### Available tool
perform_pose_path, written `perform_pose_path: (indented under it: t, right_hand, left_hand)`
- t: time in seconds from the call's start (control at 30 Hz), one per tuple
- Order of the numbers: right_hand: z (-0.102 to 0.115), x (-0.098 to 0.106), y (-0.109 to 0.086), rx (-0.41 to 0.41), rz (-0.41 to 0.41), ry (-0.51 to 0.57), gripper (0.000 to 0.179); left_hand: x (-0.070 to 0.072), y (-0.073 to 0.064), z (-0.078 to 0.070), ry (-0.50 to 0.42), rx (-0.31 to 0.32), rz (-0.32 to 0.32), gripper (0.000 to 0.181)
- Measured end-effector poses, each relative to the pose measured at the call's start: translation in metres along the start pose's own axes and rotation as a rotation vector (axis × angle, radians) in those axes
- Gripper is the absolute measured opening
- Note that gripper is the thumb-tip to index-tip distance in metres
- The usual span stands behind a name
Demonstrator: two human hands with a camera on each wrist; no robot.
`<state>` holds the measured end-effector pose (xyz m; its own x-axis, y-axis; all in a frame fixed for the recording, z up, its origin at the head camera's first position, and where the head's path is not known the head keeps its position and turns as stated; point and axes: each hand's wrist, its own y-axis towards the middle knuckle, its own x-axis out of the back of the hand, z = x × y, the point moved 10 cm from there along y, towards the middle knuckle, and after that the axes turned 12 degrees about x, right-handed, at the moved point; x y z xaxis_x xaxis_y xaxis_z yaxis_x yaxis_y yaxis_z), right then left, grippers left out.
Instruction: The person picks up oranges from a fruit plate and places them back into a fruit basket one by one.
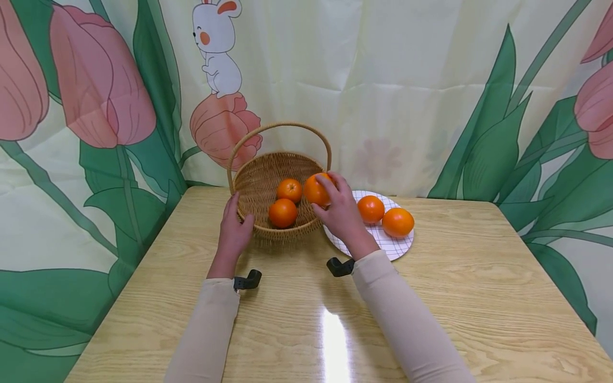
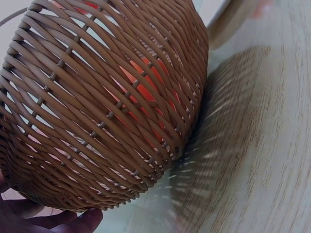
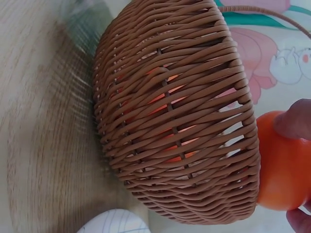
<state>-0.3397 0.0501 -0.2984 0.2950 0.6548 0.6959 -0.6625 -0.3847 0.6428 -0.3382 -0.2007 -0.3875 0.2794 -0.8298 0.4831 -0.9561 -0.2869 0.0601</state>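
A brown wicker basket [image 1: 258, 181] with a tall arched handle stands at the back of the table. Two oranges, a rear orange [image 1: 289, 190] and a front orange [image 1: 282, 213], lie inside it. My left hand [image 1: 234, 229] grips the basket's left rim; its fingers also show at the lower corner of the left wrist view. At the right rim, my right hand [image 1: 341, 210] holds another orange [image 1: 316, 190] between thumb and fingers. In the right wrist view the held orange [image 3: 282, 162] is level with the rim, partly hidden behind the basket wall [image 3: 184, 111].
A white plate [image 1: 395, 250] with a grid pattern sits right of the basket, bearing two oranges, a left one [image 1: 371, 209] and a right one [image 1: 398, 222]. Behind the wooden table [image 1: 479, 266] hangs a curtain [image 1: 383, 106] printed with tulips and a rabbit.
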Motion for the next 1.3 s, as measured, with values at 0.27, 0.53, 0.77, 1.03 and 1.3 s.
perform_pose_path:
  t: [0.27,0.53,0.77,1.03,1.3]
  right_hand:
    - [0.002,-0.01,0.001,0.01,0.041,0.009,0.058]
    - [0.003,-0.018,0.0,0.015,0.077,-0.006,0.056]
    - [0.005,-0.021,-0.001,0.021,0.095,-0.02,0.054]
    - [0.002,-0.013,-0.006,0.044,0.056,-0.052,0.046]
    - [-0.027,0.005,-0.02,-0.049,-0.026,-0.053,0.039]
  left_hand:
    - [0.0,-0.001,-0.002,-0.003,-0.013,-0.005,0.065]
    - [-0.001,-0.001,-0.001,0.001,-0.018,0.006,0.065]
    - [0.0,-0.001,-0.003,0.014,-0.025,-0.006,0.066]
    - [-0.002,-0.003,-0.004,0.025,-0.023,-0.008,0.067]
    - [-0.001,-0.002,-0.002,0.02,-0.018,-0.011,0.066]
